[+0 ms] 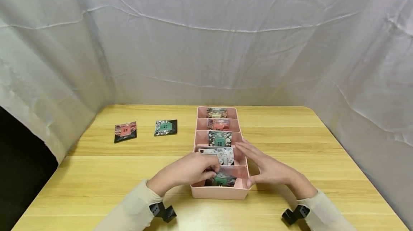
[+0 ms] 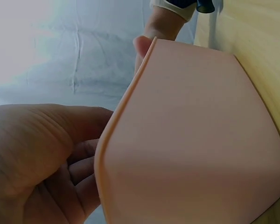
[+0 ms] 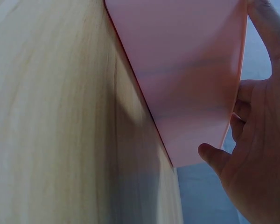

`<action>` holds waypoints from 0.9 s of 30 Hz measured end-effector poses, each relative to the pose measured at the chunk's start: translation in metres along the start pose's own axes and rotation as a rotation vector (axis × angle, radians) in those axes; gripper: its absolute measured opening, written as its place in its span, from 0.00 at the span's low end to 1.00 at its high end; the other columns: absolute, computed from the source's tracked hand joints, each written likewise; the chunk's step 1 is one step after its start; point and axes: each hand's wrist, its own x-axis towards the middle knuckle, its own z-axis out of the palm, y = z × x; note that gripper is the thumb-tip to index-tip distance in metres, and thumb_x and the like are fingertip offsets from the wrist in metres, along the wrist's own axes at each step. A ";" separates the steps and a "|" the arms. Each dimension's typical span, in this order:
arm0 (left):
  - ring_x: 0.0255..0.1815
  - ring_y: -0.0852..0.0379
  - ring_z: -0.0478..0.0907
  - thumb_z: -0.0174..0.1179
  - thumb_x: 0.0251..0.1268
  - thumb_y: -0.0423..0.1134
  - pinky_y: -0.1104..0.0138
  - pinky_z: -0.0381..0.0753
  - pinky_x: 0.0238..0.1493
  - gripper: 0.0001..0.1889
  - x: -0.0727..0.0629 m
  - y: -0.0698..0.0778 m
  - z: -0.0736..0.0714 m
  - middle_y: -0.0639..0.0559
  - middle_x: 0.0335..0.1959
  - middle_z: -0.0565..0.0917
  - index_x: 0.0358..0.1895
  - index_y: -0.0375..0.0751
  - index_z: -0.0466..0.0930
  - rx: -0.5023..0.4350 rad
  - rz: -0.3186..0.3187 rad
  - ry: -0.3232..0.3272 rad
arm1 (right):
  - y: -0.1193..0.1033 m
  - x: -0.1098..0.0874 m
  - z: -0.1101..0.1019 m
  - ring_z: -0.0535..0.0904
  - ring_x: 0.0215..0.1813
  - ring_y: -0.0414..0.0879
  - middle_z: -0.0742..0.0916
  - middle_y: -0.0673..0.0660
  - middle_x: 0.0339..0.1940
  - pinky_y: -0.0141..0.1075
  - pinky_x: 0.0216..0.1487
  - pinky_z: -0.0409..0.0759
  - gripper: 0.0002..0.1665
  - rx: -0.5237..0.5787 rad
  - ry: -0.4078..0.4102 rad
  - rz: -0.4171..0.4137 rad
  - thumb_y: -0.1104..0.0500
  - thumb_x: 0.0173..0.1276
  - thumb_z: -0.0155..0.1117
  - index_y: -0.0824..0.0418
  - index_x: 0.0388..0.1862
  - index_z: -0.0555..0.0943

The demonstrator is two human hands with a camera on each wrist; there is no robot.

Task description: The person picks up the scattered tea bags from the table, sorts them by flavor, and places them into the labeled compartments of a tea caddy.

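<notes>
A long pink divided box [image 1: 219,193] stands on the table, with small printed packets in its compartments. My left hand [image 1: 196,168] reaches over the left wall into the front compartment. Its curled thumb and fingers pinch the left end of a dark packet with a green label [image 1: 221,180]; the box wall hides the fingertips in the left wrist view. Spread along the box's right side, my right hand [image 1: 269,168] touches the rim with its fingers, the thumb near the front corner. In the right wrist view, this hand [image 3: 256,140] lies beside the pink outer wall [image 3: 191,84].
Behind the front compartment sit a white packet [image 1: 226,155], a green-labelled packet [image 1: 220,139], a red-labelled packet [image 1: 218,125] and a yellow-labelled packet [image 1: 217,112]. On the table to the left lie a red-labelled packet [image 1: 125,131] and a green-labelled packet [image 1: 166,127]. Pale curtains surround the table.
</notes>
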 end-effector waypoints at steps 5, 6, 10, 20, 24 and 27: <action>0.28 0.70 0.72 0.62 0.66 0.35 0.80 0.73 0.30 0.05 0.001 -0.002 0.002 0.64 0.29 0.77 0.34 0.49 0.76 0.014 0.006 -0.023 | 0.001 0.000 -0.001 0.41 0.79 0.59 0.51 0.62 0.80 0.69 0.67 0.55 0.66 -0.016 0.006 -0.014 0.34 0.53 0.72 0.55 0.81 0.48; 0.27 0.70 0.72 0.63 0.66 0.35 0.80 0.73 0.29 0.05 0.001 -0.002 0.002 0.64 0.28 0.77 0.34 0.49 0.76 0.021 0.003 -0.026 | 0.002 0.000 -0.001 0.41 0.79 0.59 0.51 0.62 0.80 0.69 0.67 0.55 0.66 -0.022 0.008 -0.019 0.34 0.53 0.72 0.56 0.81 0.48; 0.25 0.70 0.71 0.63 0.66 0.38 0.79 0.72 0.26 0.05 0.000 -0.003 0.002 0.65 0.27 0.77 0.35 0.50 0.76 0.063 -0.014 -0.035 | 0.002 0.000 0.000 0.41 0.79 0.59 0.51 0.62 0.80 0.69 0.67 0.55 0.66 -0.025 0.007 -0.023 0.32 0.54 0.70 0.56 0.81 0.48; 0.33 0.71 0.77 0.66 0.64 0.39 0.76 0.79 0.38 0.02 0.000 -0.002 -0.001 0.64 0.33 0.84 0.38 0.51 0.84 0.129 -0.001 0.009 | 0.001 0.001 0.000 0.41 0.79 0.59 0.51 0.61 0.80 0.69 0.67 0.54 0.66 -0.013 0.008 -0.015 0.33 0.53 0.72 0.56 0.81 0.49; 0.37 0.69 0.79 0.66 0.64 0.39 0.75 0.80 0.42 0.05 0.000 -0.003 -0.003 0.61 0.37 0.85 0.41 0.49 0.86 0.157 0.034 0.029 | 0.001 0.001 0.001 0.41 0.79 0.58 0.51 0.61 0.81 0.69 0.67 0.54 0.66 -0.004 0.006 -0.011 0.30 0.53 0.69 0.55 0.81 0.49; 0.39 0.66 0.80 0.66 0.65 0.40 0.75 0.80 0.45 0.06 -0.001 -0.004 -0.004 0.59 0.38 0.85 0.43 0.47 0.86 0.161 0.057 0.054 | 0.001 0.000 0.001 0.41 0.79 0.60 0.51 0.61 0.80 0.70 0.67 0.54 0.66 -0.006 0.007 -0.013 0.27 0.53 0.66 0.56 0.81 0.48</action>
